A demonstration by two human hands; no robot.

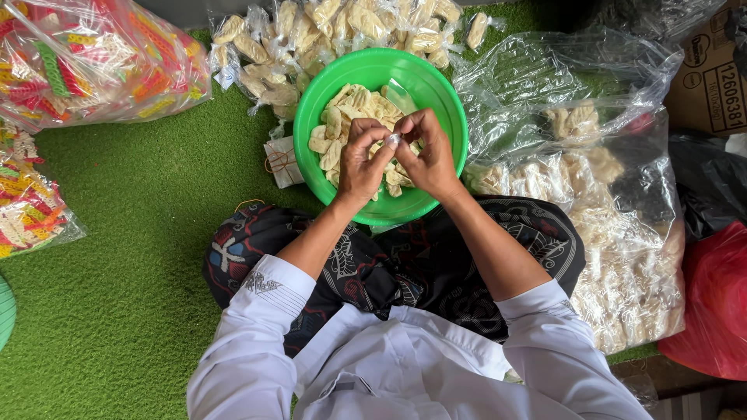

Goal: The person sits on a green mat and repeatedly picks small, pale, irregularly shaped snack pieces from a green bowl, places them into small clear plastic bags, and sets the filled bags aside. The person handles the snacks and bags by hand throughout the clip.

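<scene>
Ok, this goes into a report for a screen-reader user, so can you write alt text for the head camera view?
Seen from above, a seated person's left hand and right hand pinch a small clear wrapper over a green plastic bowl of pale crackers. Small wrapped cracker packets and large clear bags of crackers lie around on green artificial turf.

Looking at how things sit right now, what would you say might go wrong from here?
The small clear packet is pinched between the fingertips of the left hand and right hand; it could slip or tear and drop into the loose crackers. The green bowl rests against the person's knees, so shifting a leg might tip it. The finished packets piled behind the bowl lean on its rim and may slide.
</scene>
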